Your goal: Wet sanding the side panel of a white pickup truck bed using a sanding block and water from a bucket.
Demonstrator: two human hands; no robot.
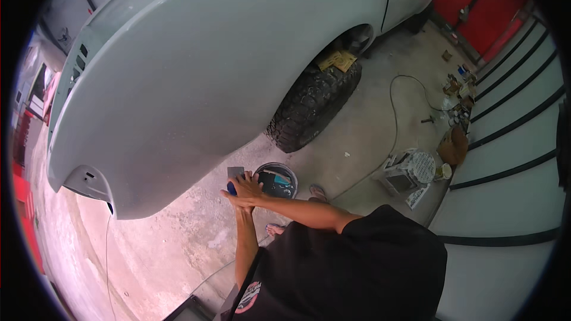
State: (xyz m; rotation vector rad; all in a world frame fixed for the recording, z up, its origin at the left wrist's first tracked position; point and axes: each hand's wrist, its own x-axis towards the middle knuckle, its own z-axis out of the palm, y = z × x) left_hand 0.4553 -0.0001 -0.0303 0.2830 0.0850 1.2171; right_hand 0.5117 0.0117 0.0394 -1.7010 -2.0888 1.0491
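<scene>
Both my hands come together low in front of the car's pale grey front fender (178, 83). My right hand (250, 187) reaches across from the right and overlaps my left hand (239, 201), which lies beneath it. Between them shows part of a blue block (231, 188), with a flat grey sheet (235, 172) sticking out past the fingertips. The fingers of both hands are closed about these, though the overlap hides much of the grip. Just right of the hands stands a round dark bucket (294, 177) with water and a light blue piece (282, 181) in it.
A knobbly black tyre (312, 104) stands in the wheel arch, with yellow paper (338, 60) above it. A hose (392, 113) snakes over the concrete floor. Near the right wall are a white-spattered container (410, 169), a brown box (453, 145) and several cans.
</scene>
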